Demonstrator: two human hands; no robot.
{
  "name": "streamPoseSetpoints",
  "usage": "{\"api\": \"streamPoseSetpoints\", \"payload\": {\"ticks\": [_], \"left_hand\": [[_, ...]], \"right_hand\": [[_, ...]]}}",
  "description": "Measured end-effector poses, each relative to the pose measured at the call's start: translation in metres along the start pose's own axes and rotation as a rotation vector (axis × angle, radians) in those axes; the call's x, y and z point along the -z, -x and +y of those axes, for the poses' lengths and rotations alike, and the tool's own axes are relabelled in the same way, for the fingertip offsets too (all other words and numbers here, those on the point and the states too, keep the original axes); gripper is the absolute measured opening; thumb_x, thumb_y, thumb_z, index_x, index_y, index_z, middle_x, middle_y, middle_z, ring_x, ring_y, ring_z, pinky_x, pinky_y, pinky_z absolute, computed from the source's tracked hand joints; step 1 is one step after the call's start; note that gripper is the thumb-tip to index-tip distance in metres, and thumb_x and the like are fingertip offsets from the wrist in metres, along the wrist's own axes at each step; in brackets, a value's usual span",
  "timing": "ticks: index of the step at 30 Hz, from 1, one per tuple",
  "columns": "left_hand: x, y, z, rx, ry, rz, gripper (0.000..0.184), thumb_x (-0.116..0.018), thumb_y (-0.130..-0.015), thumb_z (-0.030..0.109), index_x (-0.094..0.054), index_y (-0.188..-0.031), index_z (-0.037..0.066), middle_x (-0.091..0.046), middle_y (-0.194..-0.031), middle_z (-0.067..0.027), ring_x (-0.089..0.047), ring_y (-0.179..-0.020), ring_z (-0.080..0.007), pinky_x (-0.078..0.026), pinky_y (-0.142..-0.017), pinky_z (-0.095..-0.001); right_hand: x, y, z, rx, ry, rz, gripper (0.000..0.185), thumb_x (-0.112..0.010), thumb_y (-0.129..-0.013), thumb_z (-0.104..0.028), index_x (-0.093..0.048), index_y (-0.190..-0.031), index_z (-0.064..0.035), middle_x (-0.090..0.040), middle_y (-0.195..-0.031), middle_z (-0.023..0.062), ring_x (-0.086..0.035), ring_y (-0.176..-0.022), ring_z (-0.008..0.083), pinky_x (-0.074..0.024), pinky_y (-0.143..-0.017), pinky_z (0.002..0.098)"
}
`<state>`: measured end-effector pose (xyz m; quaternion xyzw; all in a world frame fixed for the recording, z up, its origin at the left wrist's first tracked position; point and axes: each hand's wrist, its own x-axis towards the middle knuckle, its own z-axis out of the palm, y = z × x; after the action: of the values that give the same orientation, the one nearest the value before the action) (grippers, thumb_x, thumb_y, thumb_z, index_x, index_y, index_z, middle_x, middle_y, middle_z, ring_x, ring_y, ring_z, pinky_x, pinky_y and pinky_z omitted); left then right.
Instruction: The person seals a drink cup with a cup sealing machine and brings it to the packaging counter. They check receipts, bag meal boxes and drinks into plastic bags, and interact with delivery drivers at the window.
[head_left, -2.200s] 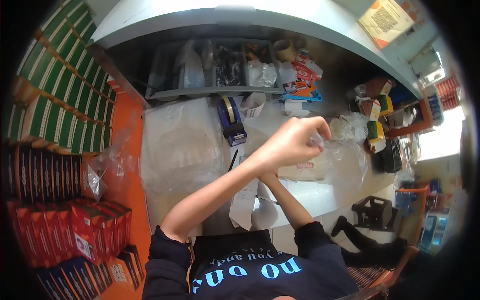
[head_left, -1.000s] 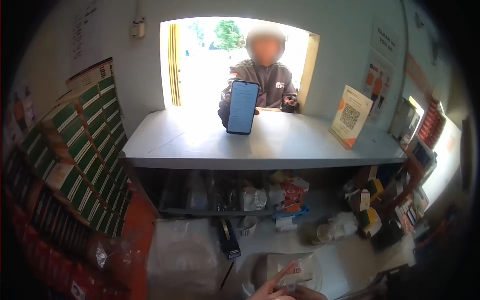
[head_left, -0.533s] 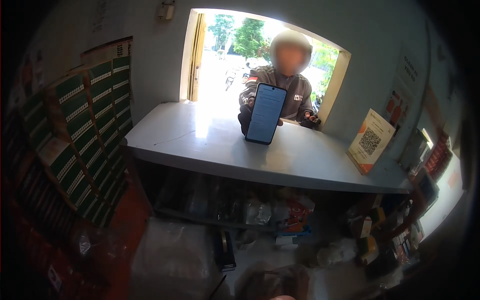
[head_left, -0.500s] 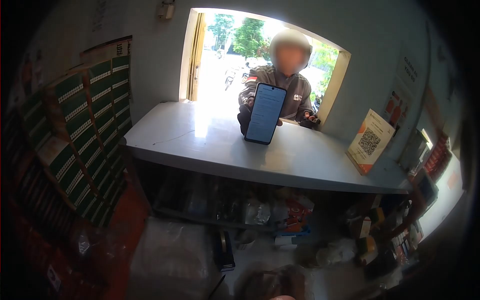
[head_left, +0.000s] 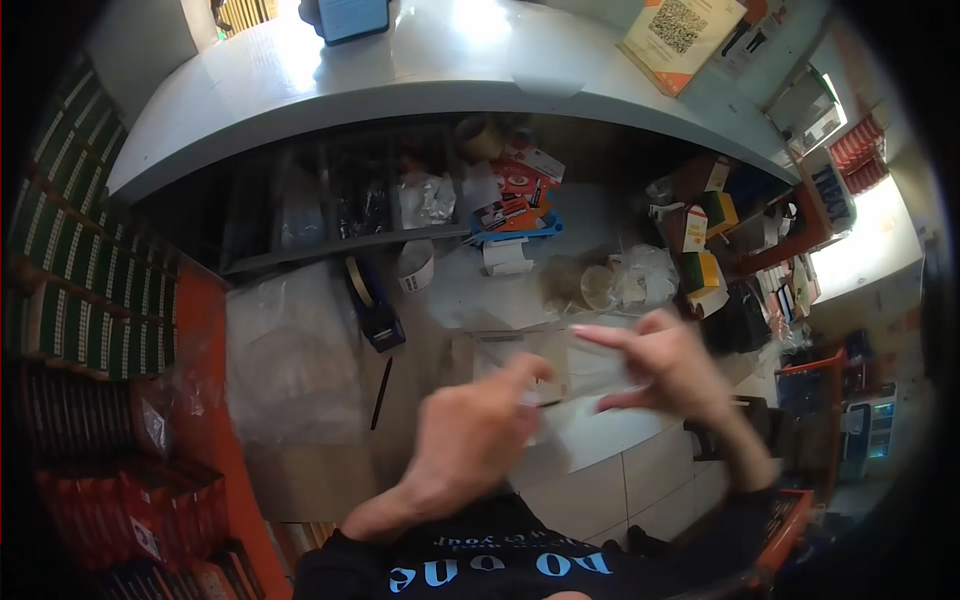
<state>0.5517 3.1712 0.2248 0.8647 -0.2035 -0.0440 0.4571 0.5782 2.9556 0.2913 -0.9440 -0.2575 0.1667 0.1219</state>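
Observation:
My left hand (head_left: 472,432) is raised over the lower desk, blurred by motion. Its fingers are curled with the index finger partly forward; whether anything is inside I cannot make out. To its right, my right hand (head_left: 668,368) has thumb and index finger spread apart, with nothing visible between them. Under and between the hands lies a pale flat box or paper (head_left: 510,360), partly covered. A dark tape dispenser (head_left: 378,320) and a thin black pen-like stick (head_left: 381,394) lie left of my left hand. Crumpled clear plastic (head_left: 645,278) is beyond my right hand.
The raised white counter (head_left: 400,95) crosses the top, bearing a QR-code stand (head_left: 672,42) and a phone (head_left: 352,18). A clear plastic sheet or bag (head_left: 292,350) lies at left. Green stacked boxes (head_left: 70,330) line the left edge. Yellow-green boxes (head_left: 703,270) stand at right.
The view has tilted down from the window and the helmeted person holding a phone to the lower desk. Both my hands now show raised in front of me.

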Motion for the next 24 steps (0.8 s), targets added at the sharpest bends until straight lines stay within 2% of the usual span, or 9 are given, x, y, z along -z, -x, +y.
{"api": "streamPoseSetpoints", "payload": {"ticks": [3, 6, 8, 11, 14, 16, 19, 21, 24], "left_hand": [[-0.031, 0.017, -0.001, -0.201, 0.101, 0.139, 0.037, -0.068, -0.071, 0.008, -0.057, -0.106, 0.011, -0.067, -0.079, -0.0089, -0.065, -0.069, -0.0242, -0.052, -0.063, -0.0311], [-0.032, 0.002, -0.03, -0.338, 0.248, 0.253, 0.04, -0.07, -0.067, 0.014, -0.058, -0.105, 0.018, -0.066, -0.09, -0.0044, -0.063, -0.081, -0.0241, -0.051, -0.066, -0.0325], [-0.081, -0.009, -0.053, -0.234, 0.112, 0.197, 0.033, -0.069, -0.067, 0.014, -0.061, -0.099, 0.017, -0.064, -0.095, -0.0029, -0.062, -0.083, -0.0244, -0.051, -0.066, -0.0342], [-0.127, -0.012, -0.074, -0.064, 0.21, 0.049, 0.025, -0.065, -0.069, 0.013, -0.06, -0.093, 0.013, -0.059, -0.096, -0.006, -0.061, -0.081, -0.0261, -0.05, -0.063, -0.0352], [-0.126, -0.009, -0.068, 0.016, 0.368, 0.027, 0.029, -0.065, -0.068, 0.011, -0.055, -0.095, 0.008, -0.055, -0.095, -0.0091, -0.059, -0.081, -0.026, -0.048, -0.065, -0.0329], [-0.152, 0.003, -0.053, -0.291, 0.229, -0.138, 0.031, -0.069, -0.063, 0.014, -0.055, -0.09, 0.007, -0.054, -0.088, -0.0071, -0.059, -0.08, -0.0244, -0.048, -0.064, -0.0308], [-0.084, -0.01, -0.07, -0.349, 0.021, -0.178, 0.043, -0.069, -0.066, 0.023, -0.057, -0.105, 0.01, -0.053, -0.113, -0.0106, -0.046, -0.113, -0.0282, -0.041, -0.089, -0.0402], [-0.075, -0.031, -0.098, -0.338, 0.022, -0.144, 0.045, -0.067, -0.069, 0.023, -0.057, -0.111, 0.011, -0.05, -0.122, -0.0123, -0.038, -0.125, -0.0291, -0.035, -0.099, -0.0459], [-0.135, -0.04, -0.128, -0.45, 0.059, -0.394, 0.049, -0.065, -0.07, 0.019, -0.056, -0.118, 0.014, -0.041, -0.135, -0.0112, -0.022, -0.135, -0.0283, -0.017, -0.108, -0.0554]], "right_hand": [[-0.093, -0.017, 0.006, 0.314, -0.434, 0.189, 0.033, -0.079, -0.062, -0.024, -0.058, -0.084, -0.0116, -0.061, -0.064, 0.0012, -0.059, -0.057, 0.0199, -0.0433, -0.056, 0.0302], [-0.069, 0.0, 0.014, 0.147, -0.307, 0.308, 0.031, -0.08, -0.063, -0.025, -0.052, -0.062, -0.0103, -0.057, -0.057, 0.0032, -0.057, -0.054, 0.0199, -0.0409, -0.048, 0.0283], [-0.077, -0.017, -0.014, 0.355, -0.22, 0.452, 0.04, -0.083, -0.059, -0.024, -0.046, -0.05, -0.011, -0.046, -0.049, 0.0031, -0.049, -0.046, 0.0182, -0.034, -0.043, 0.0276], [-0.096, -0.02, -0.017, 0.398, -0.011, 0.532, 0.033, -0.079, -0.065, -0.026, -0.05, -0.065, -0.0091, -0.054, -0.059, 0.0031, -0.054, -0.055, 0.0164, -0.0434, -0.057, 0.0297], [-0.151, -0.008, 0.009, -0.064, -0.368, 0.959, 0.029, -0.072, -0.072, -0.024, -0.047, -0.074, -0.0085, -0.054, -0.061, 0.0047, -0.054, -0.059, 0.0174, -0.0447, -0.063, 0.0325], [-0.201, -0.015, 0.012, -0.314, -0.588, 1.157, 0.027, -0.067, -0.077, -0.023, -0.045, -0.08, -0.0081, -0.054, -0.063, 0.0058, -0.055, -0.062, 0.018, -0.0455, -0.067, 0.0344], [-0.249, -0.034, 0.007, -0.45, -0.548, 1.243, 0.023, -0.061, -0.084, -0.021, -0.042, -0.088, -0.0075, -0.054, -0.066, 0.0073, -0.055, -0.066, 0.019, -0.0468, -0.073, 0.0372], [-0.257, -0.042, -0.001, -0.398, -0.419, 1.231, 0.021, -0.056, -0.088, -0.02, -0.04, -0.094, -0.0071, -0.053, -0.068, 0.0084, -0.055, -0.069, 0.0197, -0.0476, -0.077, 0.039], [-0.258, -0.043, -0.005, 0.245, -1.181, 1.256, 0.014, -0.046, -0.092, -0.01, -0.033, -0.089, -0.0088, -0.043, -0.056, 0.0008, -0.044, -0.046, 0.0115, -0.0447, -0.057, 0.0257]]}}
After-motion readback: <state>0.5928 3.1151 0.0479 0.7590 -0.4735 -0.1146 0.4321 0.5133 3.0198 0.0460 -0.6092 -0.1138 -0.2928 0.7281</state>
